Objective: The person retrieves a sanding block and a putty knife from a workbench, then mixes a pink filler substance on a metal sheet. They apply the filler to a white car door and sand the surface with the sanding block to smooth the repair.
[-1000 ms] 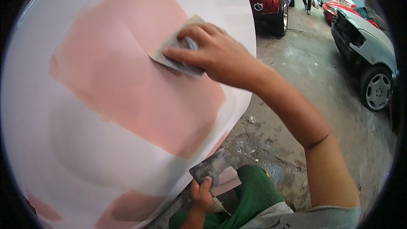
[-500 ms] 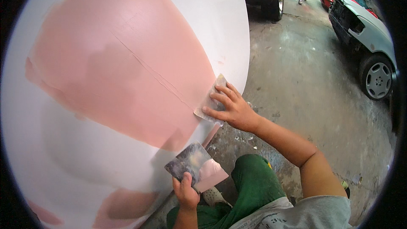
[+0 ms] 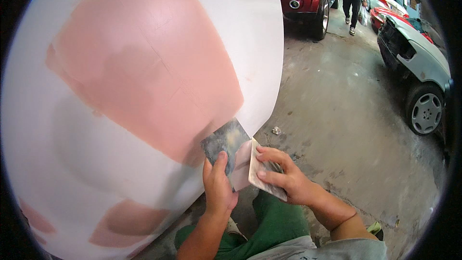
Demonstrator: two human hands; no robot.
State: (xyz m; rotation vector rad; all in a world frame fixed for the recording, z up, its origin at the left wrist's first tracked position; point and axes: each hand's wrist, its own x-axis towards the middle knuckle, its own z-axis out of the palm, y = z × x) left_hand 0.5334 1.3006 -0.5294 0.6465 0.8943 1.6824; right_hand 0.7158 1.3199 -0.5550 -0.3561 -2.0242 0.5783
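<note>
A white car panel (image 3: 262,43) fills the left, with a broad patch of pink body filler (image 3: 154,62) spread over it. Thin lines run through the patch. My left hand (image 3: 219,183) grips a dark, smeared flat plate (image 3: 219,144) that carries pink filler (image 3: 241,163) on its right side. In my right hand (image 3: 281,175) is a flat spreader (image 3: 262,168), held between thumb and fingers. Its edge meets the filler side of the plate, just below the panel's lower corner. The plate hides part of the panel's edge.
A red vehicle (image 3: 308,0) stands at the far side, and a person (image 3: 352,0) in dark clothes walks beside it. At right is a silver car (image 3: 426,53) with its front stripped. A small crumpled scrap (image 3: 275,130) lies on the concrete floor (image 3: 337,101).
My right hand has left the panel with the spreader and come down to the plate. The plate has risen slightly to the right. The walking person is nearer, and my view has shifted.
</note>
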